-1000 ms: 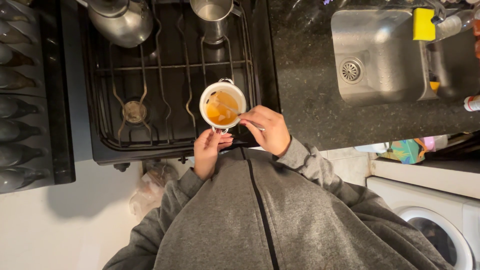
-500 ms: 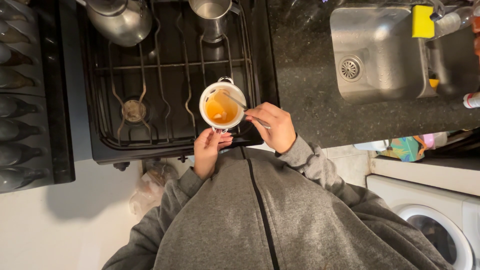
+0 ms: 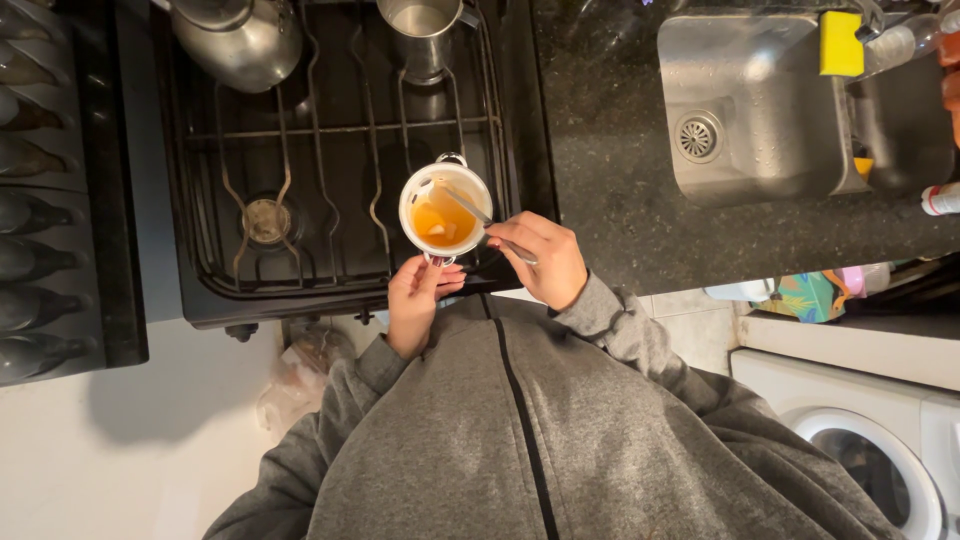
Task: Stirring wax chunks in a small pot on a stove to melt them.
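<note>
— Hands first: what is each one doing?

— Left hand (image 3: 418,297) is curling its fingers around the near handle of a small white pot (image 3: 445,208), gripping it at the front edge of the stove (image 3: 330,150). Right hand (image 3: 541,258) is closing on the handle of a metal spoon (image 3: 478,213), pinching it between thumb and fingers.

— Where is the pot sitting?

— It is standing on the black grate over the front right burner, close to the edge where the stove is meeting the dark speckled counter (image 3: 610,180). Orange liquid is filling the bottom of it, with a pale piece or two floating in it, and the spoon's far end is dipping into that liquid while its shaft is leaning across the rim toward the right hand.

— And what is lying around it?

— Behind the pot a steel cup (image 3: 425,35) is standing on the back grate, and a steel kettle (image 3: 240,40) is sitting at the back left. To the right a steel sink (image 3: 760,110) is sunk into the counter, with a yellow sponge (image 3: 841,44) resting on its far rim. A rack of dark bottles (image 3: 40,200) is running down the left edge. A white washing machine (image 3: 870,440) is showing at lower right, and the person's grey zipped top (image 3: 520,430) is filling the bottom of the view
</note>
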